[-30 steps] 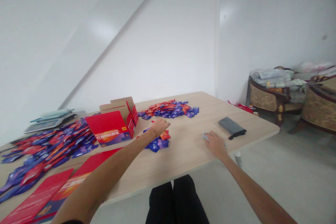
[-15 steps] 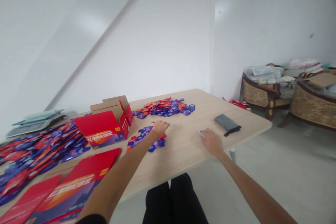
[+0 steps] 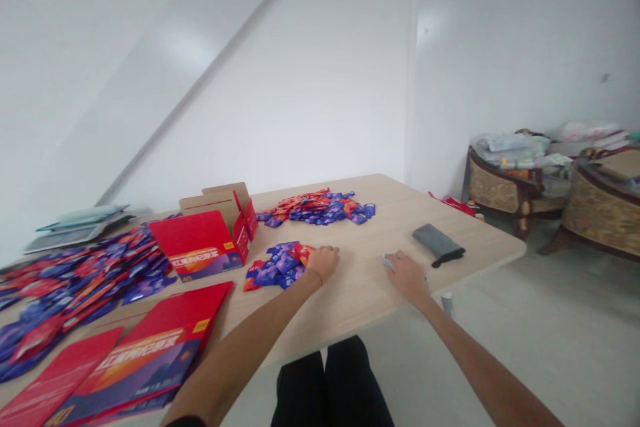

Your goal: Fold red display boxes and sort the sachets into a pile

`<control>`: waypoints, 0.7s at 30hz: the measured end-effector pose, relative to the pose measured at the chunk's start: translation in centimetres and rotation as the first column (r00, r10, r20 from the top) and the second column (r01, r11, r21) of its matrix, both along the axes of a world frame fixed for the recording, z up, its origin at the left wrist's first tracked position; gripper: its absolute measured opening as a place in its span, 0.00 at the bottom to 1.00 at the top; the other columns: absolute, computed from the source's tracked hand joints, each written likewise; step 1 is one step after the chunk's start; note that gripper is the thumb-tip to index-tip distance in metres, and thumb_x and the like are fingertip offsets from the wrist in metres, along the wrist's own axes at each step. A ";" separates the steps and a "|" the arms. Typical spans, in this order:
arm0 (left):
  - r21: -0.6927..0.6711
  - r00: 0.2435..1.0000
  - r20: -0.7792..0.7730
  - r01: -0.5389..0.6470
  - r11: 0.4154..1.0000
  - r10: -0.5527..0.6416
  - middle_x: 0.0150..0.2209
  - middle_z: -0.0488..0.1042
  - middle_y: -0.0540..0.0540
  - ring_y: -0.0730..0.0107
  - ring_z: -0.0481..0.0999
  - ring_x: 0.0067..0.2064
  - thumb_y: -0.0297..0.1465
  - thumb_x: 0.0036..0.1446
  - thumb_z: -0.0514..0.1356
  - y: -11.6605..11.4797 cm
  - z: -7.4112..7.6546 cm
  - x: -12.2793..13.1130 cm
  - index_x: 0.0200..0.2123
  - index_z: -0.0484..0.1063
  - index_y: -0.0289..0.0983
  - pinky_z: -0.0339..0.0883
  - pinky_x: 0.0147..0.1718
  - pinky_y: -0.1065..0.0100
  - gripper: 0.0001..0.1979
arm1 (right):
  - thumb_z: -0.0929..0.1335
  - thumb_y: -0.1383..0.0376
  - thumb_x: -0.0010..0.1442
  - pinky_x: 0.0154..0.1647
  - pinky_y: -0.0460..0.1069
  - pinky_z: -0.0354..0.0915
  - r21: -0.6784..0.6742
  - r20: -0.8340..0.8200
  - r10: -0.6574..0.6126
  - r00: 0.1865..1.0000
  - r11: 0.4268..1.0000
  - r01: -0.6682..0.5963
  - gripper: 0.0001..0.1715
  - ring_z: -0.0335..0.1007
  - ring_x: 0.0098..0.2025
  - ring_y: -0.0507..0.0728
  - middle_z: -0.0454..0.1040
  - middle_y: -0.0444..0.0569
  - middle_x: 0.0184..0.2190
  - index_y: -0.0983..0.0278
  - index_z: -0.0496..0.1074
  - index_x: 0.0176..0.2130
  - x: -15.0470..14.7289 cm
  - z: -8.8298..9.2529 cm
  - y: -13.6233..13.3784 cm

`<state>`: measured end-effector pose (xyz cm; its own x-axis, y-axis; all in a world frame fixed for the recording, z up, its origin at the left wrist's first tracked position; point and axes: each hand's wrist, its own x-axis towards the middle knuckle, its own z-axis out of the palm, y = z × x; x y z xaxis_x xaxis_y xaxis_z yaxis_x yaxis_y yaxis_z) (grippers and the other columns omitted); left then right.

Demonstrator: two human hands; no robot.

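My left hand (image 3: 324, 263) rests low over the table, fingers curled downward, at the right edge of a small heap of red and purple sachets (image 3: 277, 265). What lies under those fingers, if anything, is hidden. Farther right, my right hand (image 3: 406, 277) is closed over a small whitish, crumpled thing, perhaps a cloth (image 3: 387, 259), pressed to the tabletop; most of it is covered. Just beyond that hand lies a folded grey cloth item (image 3: 438, 243) with a black end. A larger pile of sachets (image 3: 320, 207) sits at the back.
An open red carton (image 3: 195, 243) stands left of the small heap. Flattened red cartons (image 3: 145, 347) lie at front left, with a big sachet pile (image 3: 90, 280) behind them. The pale wooden table (image 3: 370, 307) ends near my knees. Loaded armchairs (image 3: 495, 180) stand at right.
My left hand has come off the small heap, moving right and toward me, so more sachets show. My right hand stays in about the same place on the table. The view has shifted slightly.
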<state>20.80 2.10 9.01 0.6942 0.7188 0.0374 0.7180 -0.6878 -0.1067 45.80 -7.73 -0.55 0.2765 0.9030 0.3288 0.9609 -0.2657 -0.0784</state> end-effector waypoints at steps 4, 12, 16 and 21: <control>-0.071 0.947 0.115 0.308 0.949 -0.299 0.62 0.73 0.42 0.59 0.72 0.63 0.39 0.69 0.58 -3.7 -3.0 0.0 0.62 0.69 0.43 0.66 0.61 0.59 0.21 | 0.62 0.62 0.70 0.45 0.50 0.62 -0.001 -0.002 -0.002 1.000 1.000 0.002 0.20 0.73 0.49 0.59 0.72 0.54 0.54 0.59 0.72 0.58 -0.1 0.0 -0.1; -0.124 0.728 0.443 0.628 0.768 -0.523 0.67 0.68 0.43 0.63 0.62 0.70 0.26 0.62 0.57 -5.6 -6.1 -4.3 0.64 0.68 0.39 0.54 0.70 0.57 0.26 | 0.62 0.63 0.70 0.45 0.50 0.63 -0.003 0.022 -0.007 1.000 1.000 0.007 0.20 0.73 0.50 0.59 0.73 0.55 0.54 0.60 0.72 0.58 -0.2 -0.1 -0.2; -0.145 0.762 0.398 0.602 0.785 -0.511 0.71 0.62 0.46 0.62 0.55 0.74 0.32 0.67 0.55 -6.0 -6.6 -7.3 0.68 0.65 0.44 0.48 0.72 0.53 0.26 | 0.62 0.63 0.70 0.44 0.49 0.63 0.003 0.025 -0.011 1.000 1.000 0.011 0.20 0.74 0.49 0.59 0.73 0.55 0.53 0.60 0.72 0.58 -0.1 -0.3 -0.2; -0.183 0.810 0.375 0.541 0.821 -0.450 0.72 0.60 0.48 0.59 0.54 0.74 0.35 0.69 0.53 -6.4 -7.3 -8.3 0.69 0.63 0.47 0.48 0.71 0.49 0.26 | 0.62 0.62 0.71 0.44 0.50 0.63 0.003 0.035 -0.003 0.999 1.000 0.003 0.21 0.74 0.50 0.60 0.73 0.55 0.53 0.60 0.72 0.59 0.1 -0.6 0.0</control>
<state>12.48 -4.31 1.67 0.9429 0.2905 0.1627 0.2336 -0.9254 0.2986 45.88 -7.69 -1.16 0.2672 0.9013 0.3410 0.9623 -0.2680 -0.0457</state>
